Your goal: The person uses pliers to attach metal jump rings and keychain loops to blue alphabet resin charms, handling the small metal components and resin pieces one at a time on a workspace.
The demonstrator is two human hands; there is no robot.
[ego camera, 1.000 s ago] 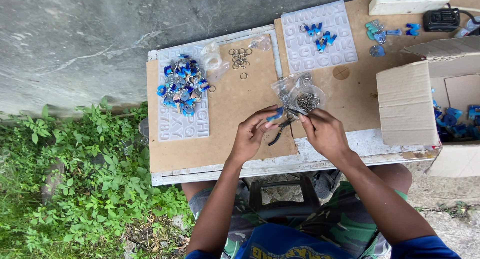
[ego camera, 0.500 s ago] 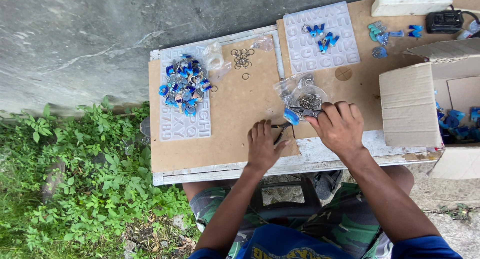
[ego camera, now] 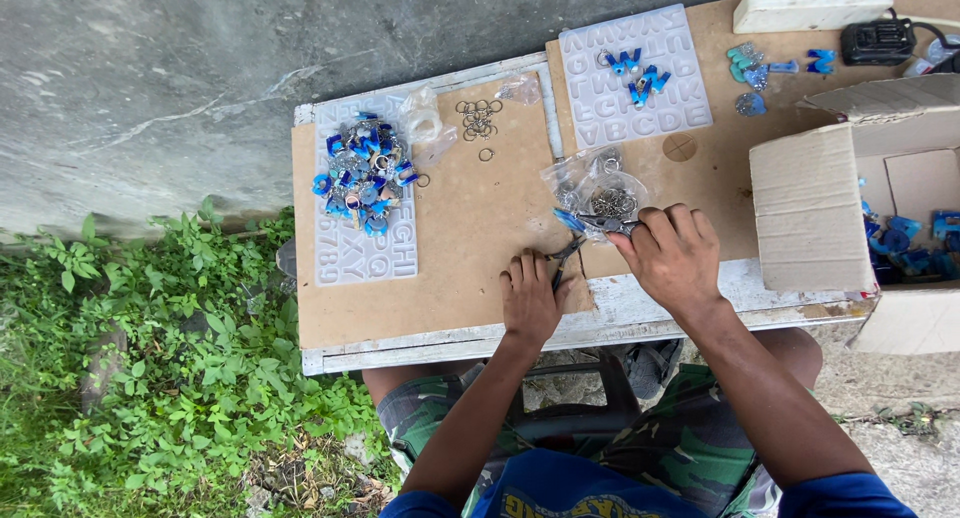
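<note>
My left hand point(ego camera: 530, 300) lies flat on the brown board point(ego camera: 470, 238), fingers apart, holding nothing. Its fingertips are beside the dark handles of small pliers point(ego camera: 563, 260) lying on the board. My right hand point(ego camera: 675, 253) is curled at the edge of a clear plastic bag of metal rings point(ego camera: 598, 190). Its fingertips pinch a small metal part joined to a blue charm point(ego camera: 569, 220). How the part is held is partly hidden by the fingers.
A white letter mould point(ego camera: 365, 253) at the left carries a pile of blue charms point(ego camera: 362, 173); loose rings point(ego camera: 478, 118) lie beside it. A second mould point(ego camera: 635, 83) sits farther back. An open cardboard box point(ego camera: 810, 213) stands at the right. Green weeds point(ego camera: 150, 358) grow at the left.
My left hand let go and came down flat on the board beside the pliers. My right hand moved right, to the bag's edge, with the blue charm.
</note>
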